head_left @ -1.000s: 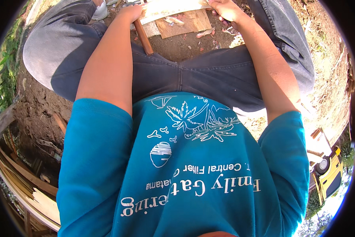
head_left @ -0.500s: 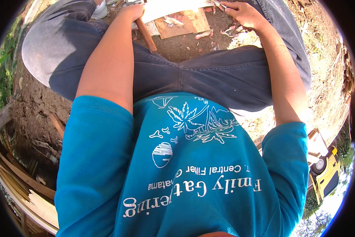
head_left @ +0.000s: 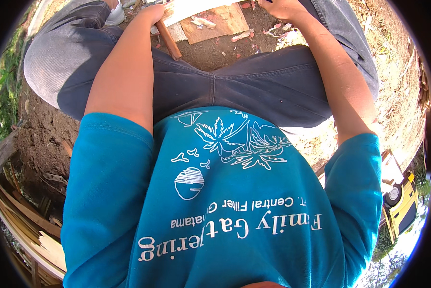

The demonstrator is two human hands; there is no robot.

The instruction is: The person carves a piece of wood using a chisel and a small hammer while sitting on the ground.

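Observation:
At the top edge, my left hand (head_left: 152,13) is closed at the upper end of a wooden-handled tool (head_left: 169,41). The handle slants down toward my lap; the metal end is mostly hidden, so its kind is unclear. Beside that hand lies a pale board (head_left: 196,6), washed out by sunlight. My right hand (head_left: 286,9) is at the top right, partly cut off by the frame, fingers closed on a slim tool. Only a dark bit of it shows now. Below the pale board, a flat brown piece of wood (head_left: 215,30) rests on the ground.
Wood shavings (head_left: 242,35) and chips are scattered on the dirt between my legs. My bent legs in dark trousers (head_left: 268,79) frame the spot. Stacked planks (head_left: 42,240) lie at the lower left, and a yellow vehicle (head_left: 402,211) stands at the far right.
My right hand has moved up toward the top edge, taking the slim metal tool almost out of view. The left hand and wooden handle appear slightly farther left and higher, as the whole view shifts.

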